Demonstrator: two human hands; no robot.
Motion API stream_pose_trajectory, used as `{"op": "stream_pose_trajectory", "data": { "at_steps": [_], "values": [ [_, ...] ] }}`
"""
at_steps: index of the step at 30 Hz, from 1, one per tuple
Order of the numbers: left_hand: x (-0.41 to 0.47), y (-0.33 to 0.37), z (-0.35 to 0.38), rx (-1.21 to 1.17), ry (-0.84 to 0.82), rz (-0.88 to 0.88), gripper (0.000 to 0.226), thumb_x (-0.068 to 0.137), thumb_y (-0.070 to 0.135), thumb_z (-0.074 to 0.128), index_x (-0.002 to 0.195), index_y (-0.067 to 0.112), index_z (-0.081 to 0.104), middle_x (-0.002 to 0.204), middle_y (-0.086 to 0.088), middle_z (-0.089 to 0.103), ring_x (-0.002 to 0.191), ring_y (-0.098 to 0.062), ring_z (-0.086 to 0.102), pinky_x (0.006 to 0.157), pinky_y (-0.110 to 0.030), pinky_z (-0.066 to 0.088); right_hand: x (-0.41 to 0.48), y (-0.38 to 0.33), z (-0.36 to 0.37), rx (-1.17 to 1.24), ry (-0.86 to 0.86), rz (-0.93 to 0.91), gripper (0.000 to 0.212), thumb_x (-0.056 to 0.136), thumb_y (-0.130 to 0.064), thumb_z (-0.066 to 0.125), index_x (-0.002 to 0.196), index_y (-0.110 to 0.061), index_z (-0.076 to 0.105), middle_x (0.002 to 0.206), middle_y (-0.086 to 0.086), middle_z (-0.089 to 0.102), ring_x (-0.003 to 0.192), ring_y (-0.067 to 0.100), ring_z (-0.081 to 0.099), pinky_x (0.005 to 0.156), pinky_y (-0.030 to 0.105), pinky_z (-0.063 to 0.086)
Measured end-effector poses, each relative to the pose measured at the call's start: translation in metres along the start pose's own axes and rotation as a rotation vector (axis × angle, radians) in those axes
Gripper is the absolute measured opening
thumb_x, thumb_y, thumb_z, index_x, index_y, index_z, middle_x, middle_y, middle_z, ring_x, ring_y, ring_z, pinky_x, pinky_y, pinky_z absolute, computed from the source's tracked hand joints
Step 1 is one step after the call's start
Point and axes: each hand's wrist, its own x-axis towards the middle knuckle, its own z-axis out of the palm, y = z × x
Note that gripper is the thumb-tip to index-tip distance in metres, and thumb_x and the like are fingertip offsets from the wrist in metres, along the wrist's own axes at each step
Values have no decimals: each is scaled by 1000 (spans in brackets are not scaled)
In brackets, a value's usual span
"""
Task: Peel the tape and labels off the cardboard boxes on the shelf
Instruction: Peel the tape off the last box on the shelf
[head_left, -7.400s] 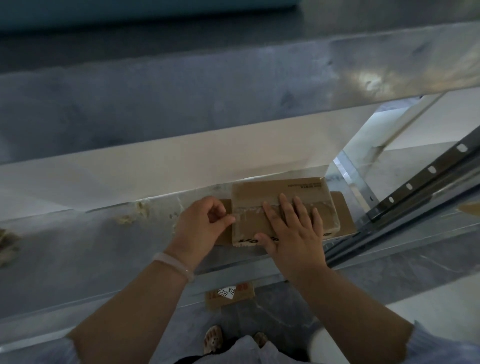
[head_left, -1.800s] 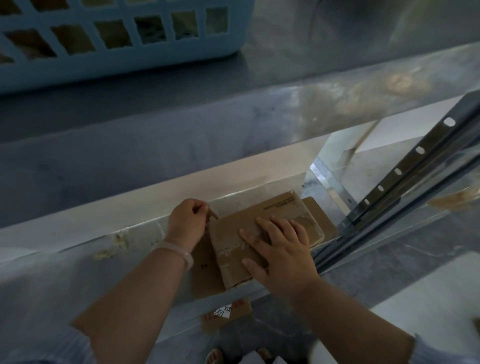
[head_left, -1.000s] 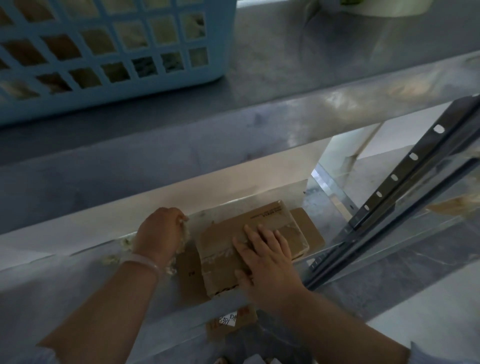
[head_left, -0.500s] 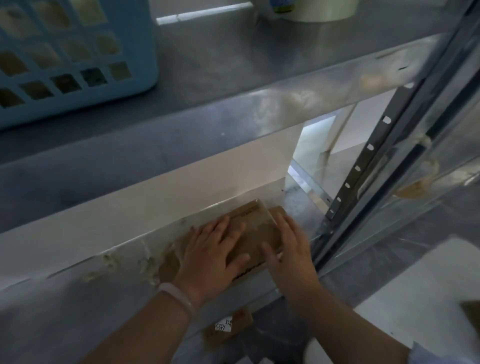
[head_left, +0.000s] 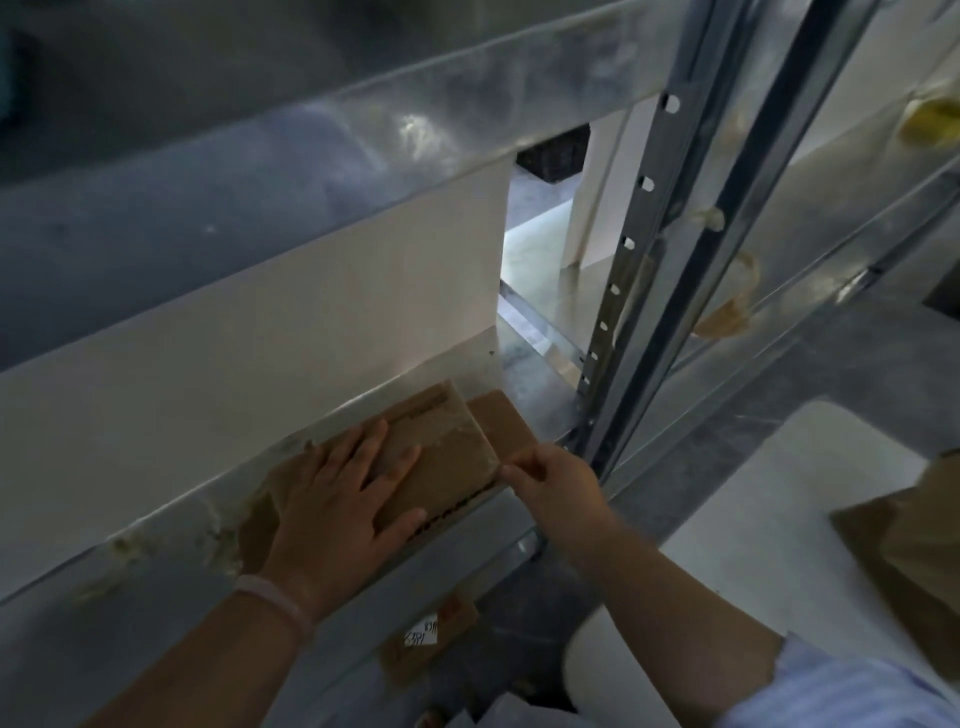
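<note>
The cardboard box (head_left: 447, 457) lies flat near the right end of the shelf (head_left: 537, 397), by its front edge. The left hand (head_left: 343, 501) presses it with straight, spread fingers. The right hand (head_left: 553, 483) pinches tape (head_left: 460, 423) at the box's right edge. The box looks light, stiff and likely to slide; the thin tape may tear.

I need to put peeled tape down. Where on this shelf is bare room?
Bare metal shows in a small patch between the cardboard sheet and the upright post, and in a wider stretch of shelf left of the left hand, with scraps along its back edge. The middle is crowded: the box, with the right hand pinching its corner.
</note>
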Motion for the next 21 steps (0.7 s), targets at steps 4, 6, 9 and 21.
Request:
{"op": "stream_pose_trajectory", "data": {
  "at_steps": [4,6,9,21],
  "values": [
    [1,1,-1,-25,-3,-11,69,88,75,10,148,43,22,159,-1,20,144,-25,23,114,-53,22,4,-4,-5,-188,-76,-136,10,97,-31,57,91,-24,61,87,-8,60,82,7,57,75,26,45],
    [2,1,-2,-36,-7,-17,70,87,76,10,147,42,24,158,-1,21,143,-26,23,113,-54,24,7,-6,-8,-288,-77,-208,12,97,-28,55,89,-22,60,89,-5,58,81,9,56,75,29,47],
    [2,1,-2,-32,-1,-23,70,87,76,11,147,43,25,158,-1,22,143,-26,25,112,-54,25,10,-8,-10,-358,-119,-241,15,99,-21,49,89,-17,59,92,0,57,79,13,56,70,28,48],
    [1,1,-1,-22,3,-22,69,88,75,11,147,42,26,158,-1,23,142,-26,25,114,-54,23,11,-7,-14,279,-345,104,15,100,-15,48,97,-6,59,84,9,56,76,18,61,75,32,59]
  ]
}}
